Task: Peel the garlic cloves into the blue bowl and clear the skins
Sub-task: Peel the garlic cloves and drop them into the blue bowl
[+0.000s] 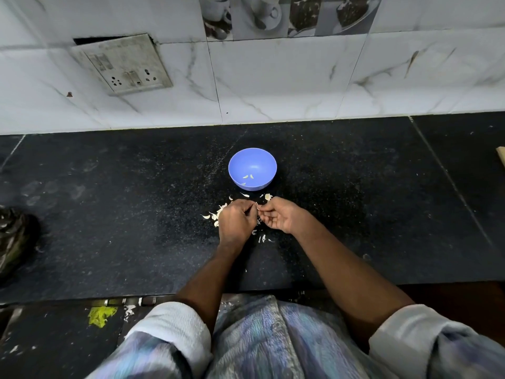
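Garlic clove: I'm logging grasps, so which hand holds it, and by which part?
Both hands: the left hand and right hand pinch a small garlic clove between their fingertips; which part cannot be told.

Both hands (258,218) at one garlic clove (257,206)

The bowl (252,169) sits on the counter (109,214) behind both hands, skins (218,212) scattered between.

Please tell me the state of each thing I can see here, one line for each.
Blue bowl: upright, a few peeled pieces inside.
Garlic clove: pinched between both hands.
Left hand: fingers curled on the clove.
Right hand: pinches the clove.
Skins: scattered on the counter.
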### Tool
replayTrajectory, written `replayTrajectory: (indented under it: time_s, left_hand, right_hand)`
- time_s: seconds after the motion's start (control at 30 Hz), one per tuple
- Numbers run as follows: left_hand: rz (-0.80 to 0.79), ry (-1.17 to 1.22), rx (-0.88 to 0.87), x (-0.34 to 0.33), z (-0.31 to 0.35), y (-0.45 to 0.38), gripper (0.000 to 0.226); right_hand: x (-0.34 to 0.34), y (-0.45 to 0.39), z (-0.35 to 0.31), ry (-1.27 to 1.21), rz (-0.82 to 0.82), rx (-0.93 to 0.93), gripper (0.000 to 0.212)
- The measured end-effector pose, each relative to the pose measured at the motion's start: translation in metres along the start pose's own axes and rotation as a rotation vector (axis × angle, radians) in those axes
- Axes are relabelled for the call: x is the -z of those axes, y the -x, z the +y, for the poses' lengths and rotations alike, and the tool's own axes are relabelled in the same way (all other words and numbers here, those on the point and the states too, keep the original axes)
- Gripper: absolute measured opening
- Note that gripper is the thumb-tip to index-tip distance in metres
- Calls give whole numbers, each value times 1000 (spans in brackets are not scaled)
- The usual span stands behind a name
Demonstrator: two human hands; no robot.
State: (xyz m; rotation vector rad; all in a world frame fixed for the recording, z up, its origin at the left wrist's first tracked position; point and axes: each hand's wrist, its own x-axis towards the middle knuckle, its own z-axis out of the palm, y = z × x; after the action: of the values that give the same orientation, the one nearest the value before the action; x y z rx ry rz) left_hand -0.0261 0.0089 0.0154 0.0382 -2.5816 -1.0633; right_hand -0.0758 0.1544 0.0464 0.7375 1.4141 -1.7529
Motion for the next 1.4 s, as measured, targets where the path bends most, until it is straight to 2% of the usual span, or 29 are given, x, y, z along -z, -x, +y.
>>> replayTrajectory:
  time_s: [0.07,0.2,0.27,0.47,0.57,0.67,0.7,0.83,0.87,1.03,1.1,1.17,1.27,1.4]
  left_hand:
    - [-30,59,82,1,2,0,15]
    - [12,342,455,-2,0,-6,13]
    - [9,385,529,-3,1,-8,11]
    - [-10,361,593,-1,1,-6,22]
    - [-72,421,552,0,-2,-5,14]
    - [-139,497,528,0,-1,-2,32]
    - [-150,508,540,0,-2,-2,32]
    - [-118,462,604,0,-3,-3,7]
    - [-110,437,604,0,-4,-3,6]
    - [-59,307,606,-1,-8,-5,37]
    - [-75,283,583,1,-7,-5,31]
    - [-102,322,540,2,-9,-4,15]
    - [-83,324,493,3,-5,-2,14]
    - [-125,450,534,1,2,-3,7]
  right_hand:
    - [2,-2,1,10,9,23,6]
    - [5,-4,0,-27,21,74,9]
    - [5,-4,0,-45,12,84,8]
    - [8,-3,1,-74,0,102,10]
    - [9,-3,2,-56,16,138,13]
    - [7,1,4,-15,43,216,17]
    - [7,2,5,-1,48,247,19]
    - [9,3,9,65,48,332,20]
    - [9,2,10,86,48,346,20]
    - [9,1,10,191,94,401,23]
    - [9,3,9,213,101,414,22]
    - [8,4,8,231,113,426,21]
    - [8,6,7,248,138,445,21]
    - [8,6,8,240,149,463,24]
